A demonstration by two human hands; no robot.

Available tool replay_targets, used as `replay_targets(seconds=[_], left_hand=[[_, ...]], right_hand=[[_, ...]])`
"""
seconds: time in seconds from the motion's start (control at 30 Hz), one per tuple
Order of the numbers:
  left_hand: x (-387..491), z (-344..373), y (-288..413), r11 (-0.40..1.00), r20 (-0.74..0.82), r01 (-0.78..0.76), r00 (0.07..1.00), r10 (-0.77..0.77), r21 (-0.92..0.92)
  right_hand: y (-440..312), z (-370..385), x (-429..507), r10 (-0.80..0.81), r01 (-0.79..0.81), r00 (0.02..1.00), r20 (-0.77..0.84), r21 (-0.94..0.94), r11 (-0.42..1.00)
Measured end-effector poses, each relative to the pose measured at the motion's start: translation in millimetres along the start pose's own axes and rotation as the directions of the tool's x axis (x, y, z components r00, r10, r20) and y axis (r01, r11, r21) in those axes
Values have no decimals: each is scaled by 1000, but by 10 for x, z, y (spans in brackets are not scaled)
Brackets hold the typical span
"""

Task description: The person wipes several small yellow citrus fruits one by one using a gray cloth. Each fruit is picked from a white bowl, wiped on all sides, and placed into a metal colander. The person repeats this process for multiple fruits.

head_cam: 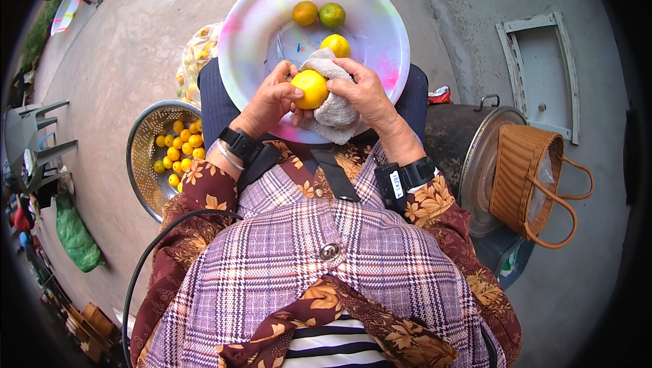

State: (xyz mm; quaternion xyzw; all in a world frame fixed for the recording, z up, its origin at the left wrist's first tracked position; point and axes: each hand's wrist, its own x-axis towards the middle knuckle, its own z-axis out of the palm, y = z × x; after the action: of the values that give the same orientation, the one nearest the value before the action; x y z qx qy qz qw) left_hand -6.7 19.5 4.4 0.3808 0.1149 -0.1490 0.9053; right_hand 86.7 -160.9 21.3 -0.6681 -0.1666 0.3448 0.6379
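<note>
A yellow citrus fruit point(309, 89) is held over the near half of a plastic basin point(244, 27) that rests on my lap. The fingers and thumb of my left hand point(272, 94) grip its left side. My right hand point(368, 90) holds a grey terry cloth point(337, 111) bunched against the fruit's right side, its thumb on the peel. Beyond my hands in the basin lie an orange-green citrus point(305, 13), a green one point(332, 15) and another yellow one point(335, 45), the last partly behind the cloth. A small blade-like item point(279, 48) lies left of them.
A perforated metal colander point(140, 151) with several small yellow citrus point(179, 145) stands at my left. Behind it is a clear bag of fruit point(196, 62). On my right are a lidded metal drum point(448, 134), a wicker basket point(524, 174) and a white frame point(570, 77) on the floor.
</note>
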Motion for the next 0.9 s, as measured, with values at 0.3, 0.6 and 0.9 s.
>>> replay_targets(seconds=[0.3,0.6,0.9], left_hand=[[-12,-10,9,1000,15,-9,1000,9,-28],[-12,-13,8,1000,-18,23,1000,-23,-17],[-8,4,9,998,-19,5,1000,-7,-61]], right_hand=[[-150,73,-79,-18,18,1000,-9,-6,1000],[-146,78,-70,5,-5,1000,3,-116,993],[-145,110,-76,-45,43,999,-11,-143,989]])
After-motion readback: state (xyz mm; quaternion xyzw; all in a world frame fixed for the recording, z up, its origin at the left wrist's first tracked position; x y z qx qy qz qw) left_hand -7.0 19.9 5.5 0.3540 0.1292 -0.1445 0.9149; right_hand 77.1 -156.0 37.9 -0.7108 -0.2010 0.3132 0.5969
